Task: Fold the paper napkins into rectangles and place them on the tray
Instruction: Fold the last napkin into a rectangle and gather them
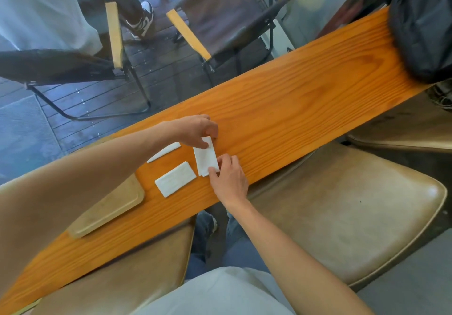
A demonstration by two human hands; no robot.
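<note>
A white paper napkin (pixel 206 157), folded to a narrow rectangle, lies on the orange wooden counter (pixel 293 109). My left hand (pixel 195 130) pinches its far end and my right hand (pixel 228 175) pinches its near end. A second folded napkin (pixel 175 179) lies flat just left of it. A third napkin (pixel 164 152) shows partly from under my left forearm. The light wooden tray (pixel 110 207) sits further left with nothing visible on it, partly hidden by my left arm.
A black bag (pixel 423 26) rests on the counter's far right end. Tan cushioned stools (pixel 342 217) stand on my side. Beyond the glass are folding chairs (pixel 220 21) and a seated person's shoe (pixel 143 21).
</note>
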